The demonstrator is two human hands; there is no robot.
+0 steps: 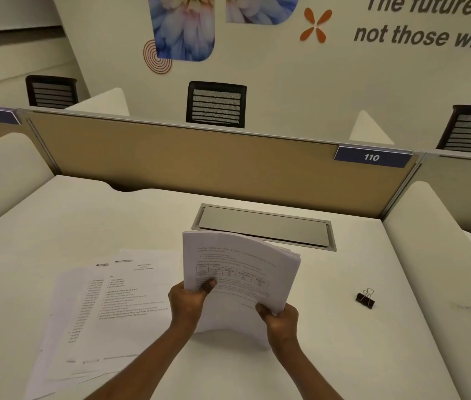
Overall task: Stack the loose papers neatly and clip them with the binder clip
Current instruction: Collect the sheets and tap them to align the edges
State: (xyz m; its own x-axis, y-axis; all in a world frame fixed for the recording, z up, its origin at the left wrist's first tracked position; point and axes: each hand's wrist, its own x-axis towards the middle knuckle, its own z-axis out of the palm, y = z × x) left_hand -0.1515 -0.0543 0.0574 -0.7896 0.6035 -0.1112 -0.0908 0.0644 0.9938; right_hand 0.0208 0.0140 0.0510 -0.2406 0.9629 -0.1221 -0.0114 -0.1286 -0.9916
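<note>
The sheaf of papers [237,272] stood on end near the middle of the worktop [344,356], its lower short edge seemingly resting on the surface and its printed face turned to the person. Its long axis ran from that lower edge up and away toward the partition [199,163]. The top leaned away and sagged to the right, so the sheaf was bowed rather than flat, and the page edges at the upper right corner showed a slight stagger.

The left hand [189,303] held the left long edge, thumb over the front page. The right hand [279,319] held the lower right edge the same way, so each grip was closed around the sheaf.

To square it well, I judged both grips should loosen just enough for the sheets to slide. The lower edge could then be tapped on the worktop with the sheaf more upright, then the sheaf turned to tap a long edge too. A tight hold would keep the bow and the stagger.

More loose sheets [107,307] lay fanned and overlapping to the left, their long axes running roughly toward and away from the person, and had yet to join the sheaf.

The binder clip [365,299] lay well apart to the right, untouched, its wire loops on the far side of its black body.
</note>
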